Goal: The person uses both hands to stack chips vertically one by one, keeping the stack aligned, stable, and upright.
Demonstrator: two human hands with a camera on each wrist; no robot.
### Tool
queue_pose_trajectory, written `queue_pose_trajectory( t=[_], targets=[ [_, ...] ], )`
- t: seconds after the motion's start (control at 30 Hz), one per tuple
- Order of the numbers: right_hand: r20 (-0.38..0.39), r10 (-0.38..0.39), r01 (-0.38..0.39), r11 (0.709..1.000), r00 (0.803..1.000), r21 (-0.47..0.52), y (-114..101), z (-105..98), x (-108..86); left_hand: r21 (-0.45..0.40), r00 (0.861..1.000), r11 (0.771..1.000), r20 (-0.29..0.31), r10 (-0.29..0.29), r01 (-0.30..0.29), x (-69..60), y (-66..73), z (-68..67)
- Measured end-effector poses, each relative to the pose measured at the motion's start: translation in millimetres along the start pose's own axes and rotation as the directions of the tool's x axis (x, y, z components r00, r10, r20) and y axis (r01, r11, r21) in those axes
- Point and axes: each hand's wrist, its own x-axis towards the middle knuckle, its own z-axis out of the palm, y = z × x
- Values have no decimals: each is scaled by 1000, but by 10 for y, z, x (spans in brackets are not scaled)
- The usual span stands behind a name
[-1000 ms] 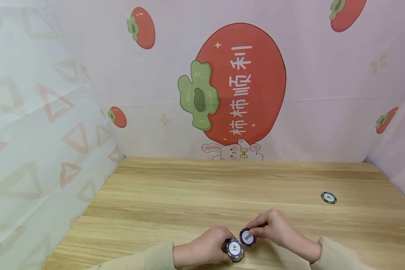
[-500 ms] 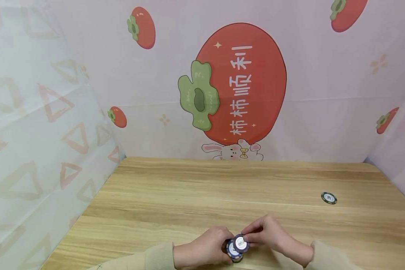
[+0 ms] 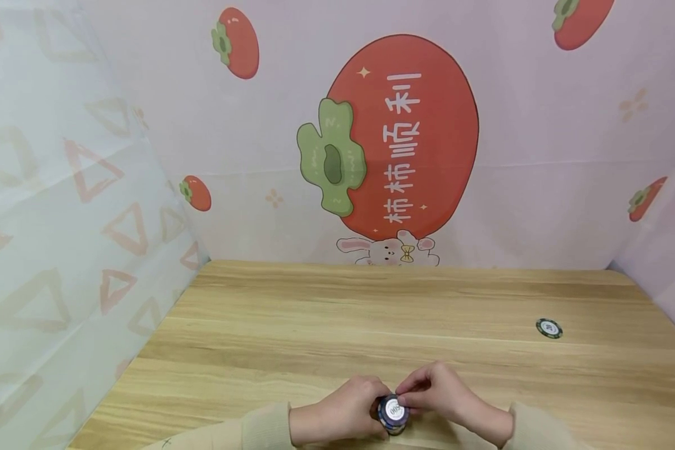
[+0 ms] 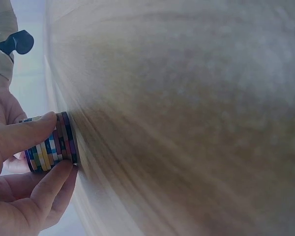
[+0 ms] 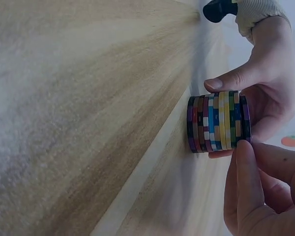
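Note:
A stack of multicoloured poker chips [image 5: 216, 123] stands on the wooden table. Around its side curl the thumb and fingers of my left hand [image 3: 340, 409], gripping it; the left wrist view shows the stack [image 4: 44, 153] between thumb and fingers. On top lies a dark purple poker chip marked 500 [image 3: 392, 414]. My right hand [image 3: 447, 397] pinches this chip at its edge with thumb and fingertips. In the right wrist view the purple chip [image 5: 245, 118] sits against the stack's top, roughly in line with it. The fingers partly hide the stack in every view.
A single dark green poker chip marked 20 [image 3: 549, 328] lies flat toward the right of the wooden table [image 3: 315, 312]. Behind the table hangs a pale cloth backdrop [image 3: 540, 156] printed with red persimmons, and another cloth covers the left side.
My right hand has moved left and slightly toward me, bringing the 500 chip from beside the stack onto its top, over the chip marked 10. My left hand has stayed on the stack.

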Motion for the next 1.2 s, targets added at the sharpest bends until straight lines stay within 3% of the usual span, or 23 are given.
queue_pose_trajectory(
  t=[0.37, 0.93, 1.2],
  targets=[
    [-12, -25, 24, 999, 1000, -31, -21, 30, 15, 14, 999, 999, -26, 31, -30, -1, -3, -15],
    [-19, -29, 28, 998, 999, -61, -1, 60, 31, 23, 1000, 1000, -3, 20, -20, 14, -5, -14],
    [-33, -76, 67, 973, 997, -220, 18, -36, 7, 0, 1000, 1000, 22, -17, 17, 26, 8, -24]
  ],
)
